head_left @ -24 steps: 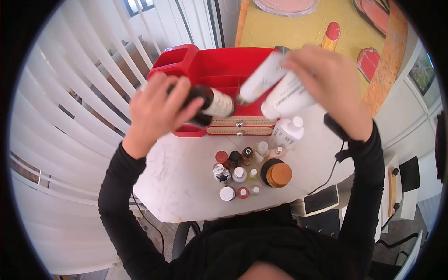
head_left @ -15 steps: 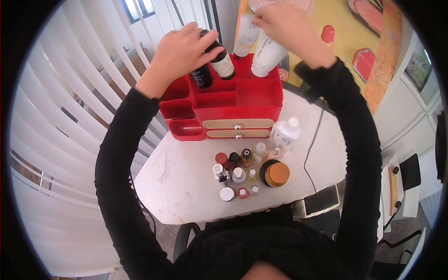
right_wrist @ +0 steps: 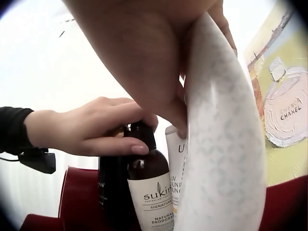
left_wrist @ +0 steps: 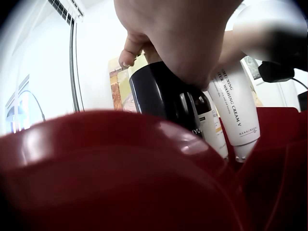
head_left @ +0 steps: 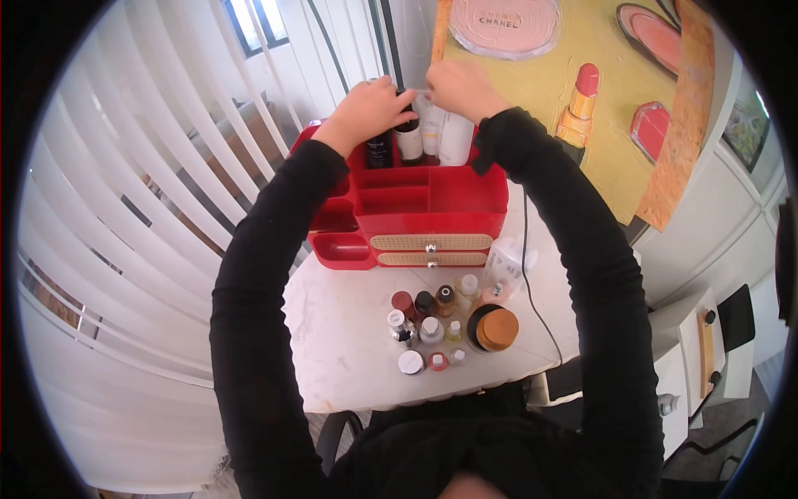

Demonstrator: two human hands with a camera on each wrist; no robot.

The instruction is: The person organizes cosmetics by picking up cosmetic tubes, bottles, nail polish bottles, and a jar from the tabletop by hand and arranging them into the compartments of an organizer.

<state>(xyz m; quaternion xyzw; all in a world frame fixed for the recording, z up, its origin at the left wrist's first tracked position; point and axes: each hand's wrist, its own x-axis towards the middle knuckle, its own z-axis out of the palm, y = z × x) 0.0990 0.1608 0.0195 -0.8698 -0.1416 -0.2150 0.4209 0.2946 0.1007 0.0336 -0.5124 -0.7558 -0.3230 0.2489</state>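
My left hand point(head_left: 370, 112) curls over the tops of two dark bottles in the back compartment of the red organizer point(head_left: 432, 223). In the right wrist view its thumb presses the cap of a brown deodorant bottle point(right_wrist: 149, 187), and the black bottle point(left_wrist: 163, 94) stands beside that, below the palm. With my right hand point(head_left: 465, 87) I pinch the upper end of a white washing cream tube point(left_wrist: 236, 108). Between this tube and the deodorant bottle is a slimmer white sunscreen tube point(right_wrist: 174, 154), its top close to my right fingertips. All four stand in a row.
Several small bottles and jars, among them an amber-lidded jar point(head_left: 498, 330), stand on the marble-look table point(head_left: 332, 366) before the organizer. A white bottle point(head_left: 509, 259) stands by its right corner. A black cable point(head_left: 540, 312) hangs near the right sleeve. A painted board point(head_left: 540, 100) is behind.
Both hands have moved back over the organizer and come closer together. The dark bottles and white tubes, first held in the air, now stand down inside its back compartment.
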